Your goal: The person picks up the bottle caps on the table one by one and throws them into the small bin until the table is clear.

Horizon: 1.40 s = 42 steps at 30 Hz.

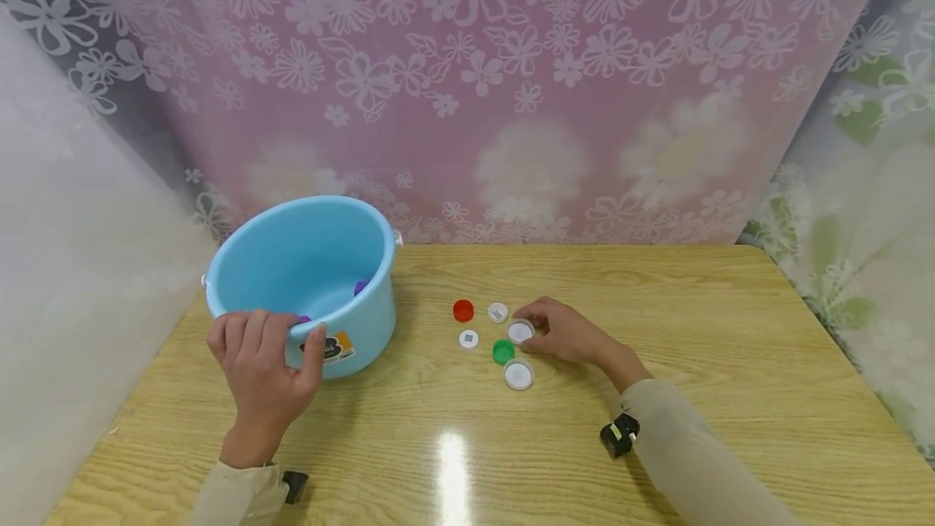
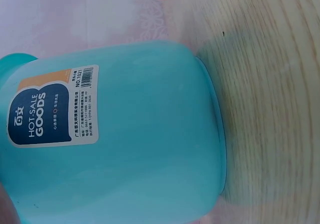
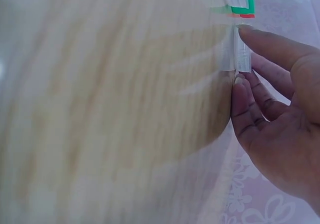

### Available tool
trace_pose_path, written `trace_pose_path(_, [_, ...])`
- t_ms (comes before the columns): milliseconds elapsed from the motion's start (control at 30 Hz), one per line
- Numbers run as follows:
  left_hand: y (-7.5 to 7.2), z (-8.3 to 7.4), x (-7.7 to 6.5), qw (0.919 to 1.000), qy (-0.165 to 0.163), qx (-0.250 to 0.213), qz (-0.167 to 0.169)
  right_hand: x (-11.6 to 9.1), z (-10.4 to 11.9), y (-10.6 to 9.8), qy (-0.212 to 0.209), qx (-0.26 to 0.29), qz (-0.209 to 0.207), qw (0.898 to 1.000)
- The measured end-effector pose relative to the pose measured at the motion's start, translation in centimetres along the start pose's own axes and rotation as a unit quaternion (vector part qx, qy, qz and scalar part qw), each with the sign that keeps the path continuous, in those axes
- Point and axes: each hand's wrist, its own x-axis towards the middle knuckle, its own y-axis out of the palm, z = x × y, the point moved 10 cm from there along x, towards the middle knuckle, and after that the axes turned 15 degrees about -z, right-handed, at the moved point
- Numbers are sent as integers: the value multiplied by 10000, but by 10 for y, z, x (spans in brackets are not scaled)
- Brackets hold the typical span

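Observation:
A light blue bucket [image 1: 380, 307] stands on the left part of the table, a label on its side. My left hand [image 1: 266, 364] grips the bucket's near rim, fingers over the edge and thumb outside. Two bits of purple objects [image 1: 361, 288] show inside it; the rest of them is hidden. Toward the middle, my right hand [image 1: 570, 335] pinches a clear-rimmed white bottle cap [image 1: 521, 332] at the tabletop. In the right wrist view, thumb and fingers lie on opposite sides of that cap [image 3: 242, 51].
Around the right hand lie a red cap [image 1: 463, 311], a green cap [image 1: 503, 351], another clear-rimmed cap [image 1: 519, 374] and two small white caps [image 1: 497, 312] with printed patterns. A floral curtain [image 1: 467, 104] hangs behind the wooden table [image 1: 657, 282].

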Motion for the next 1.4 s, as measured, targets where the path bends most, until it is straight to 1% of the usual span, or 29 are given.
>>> trace_pose_path(233, [-1,0,0,10000,-26,-8,21,0,1,1,-16,-33,60,10000])
trace_pose_path(567, [1,-1,1,10000,22,-52,-67,-1,2,-3,46,-64,38,10000])
trace_pose_path(867, [0,0,-1,10000,1,-26,13,-2,0,-2,11,-21,79,10000])
trace_pose_path(967, [0,1,-1,10000,-2,-19,2,0,-1,-4,56,2,55,10000])
trace_pose_path(1100, [0,0,0,10000,-4,-24,-20,0,-1,-11,196,73,-53,9998])
trace_pose_path(1233, [0,0,0,10000,-9,-26,-4,-2,2,-22,259,158,-207,9993])
trace_pose_path(1400, [0,0,-1,10000,-24,-28,-3,0,18,-42,19,365,-550,9978])
